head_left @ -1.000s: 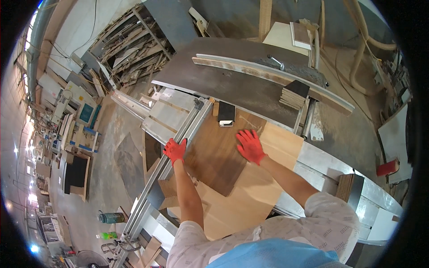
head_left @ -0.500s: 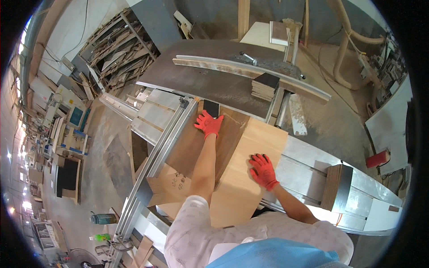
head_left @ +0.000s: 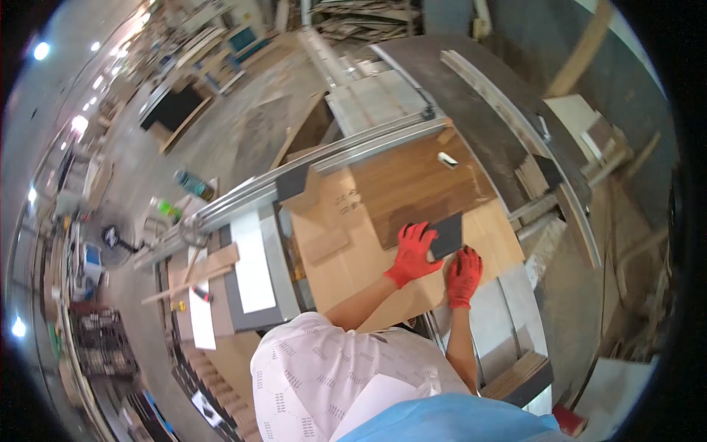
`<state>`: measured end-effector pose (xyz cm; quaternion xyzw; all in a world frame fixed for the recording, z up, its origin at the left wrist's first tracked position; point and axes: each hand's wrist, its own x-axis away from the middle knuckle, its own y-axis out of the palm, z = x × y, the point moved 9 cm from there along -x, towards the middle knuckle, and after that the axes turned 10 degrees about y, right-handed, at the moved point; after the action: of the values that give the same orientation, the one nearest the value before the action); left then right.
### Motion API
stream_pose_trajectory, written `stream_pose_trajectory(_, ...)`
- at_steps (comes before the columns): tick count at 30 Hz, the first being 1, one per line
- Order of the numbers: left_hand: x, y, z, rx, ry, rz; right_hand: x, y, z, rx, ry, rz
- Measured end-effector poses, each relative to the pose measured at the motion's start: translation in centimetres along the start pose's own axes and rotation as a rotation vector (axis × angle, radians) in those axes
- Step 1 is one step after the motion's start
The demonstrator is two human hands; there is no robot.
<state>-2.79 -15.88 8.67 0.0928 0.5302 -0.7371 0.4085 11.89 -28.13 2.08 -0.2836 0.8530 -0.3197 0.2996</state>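
Observation:
My left hand point(head_left: 414, 255), in a red glove with dark fingertips, grips a small black rectangular panel point(head_left: 448, 234) by its left end, thumb and fingers apart around the edge. The panel is over the seam between a brown wood-grain board point(head_left: 412, 177) and a light wood board point(head_left: 339, 283). My right hand point(head_left: 464, 278), also red-gloved, rests near the panel's lower right corner with fingers extended on the light board; whether it touches the panel is unclear. A small white piece point(head_left: 447, 160) lies on the brown board.
A metal rail point(head_left: 353, 151) runs along the boards' far left side. A stack of dark-topped blocks point(head_left: 536, 177) sits on the dark table point(head_left: 434, 81). Another stack point(head_left: 515, 376) lies at the lower right. Bottles point(head_left: 193, 186) stand left of the rail.
The view has turned to the right. My left hand has brought the black panel from the rail end back toward me, close to my right hand. The small white piece now shows.

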Motion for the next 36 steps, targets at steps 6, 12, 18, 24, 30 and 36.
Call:
stream_pose_trajectory(6, 7.5, -17.7, -9.3, -0.332, -0.129, 0.167, -0.6, 0.7, -0.9, 0.008, -0.034, -0.014)
stream_pose_trajectory(12, 6.1, -32.3, -18.7, -0.545, -0.188, 0.216, -0.7, 0.5, -0.8, -0.006, -0.027, 0.009)
stream_pose_trajectory(18, 6.4, -36.5, -28.6, -0.43, -0.143, -0.101, -0.5, 1.4, -1.6, -0.035, -0.022, -0.026)
stream_pose_trajectory(24, 4.9, -33.1, -33.4, -0.045, -0.355, -0.321, -0.4, 0.3, -0.7, -0.05, -0.024, 0.015)
stream_pose_trajectory(30, 4.3, -31.8, -34.0, -0.12, -0.41, -0.405, -0.3, 0.1, -1.1, -0.044, -0.026, 0.016)
stream_pose_trajectory(36, 3.9, -31.4, -33.9, -0.11, -0.452, -0.437, -0.4, 0.2, -1.2, -0.011, -0.017, 0.02)
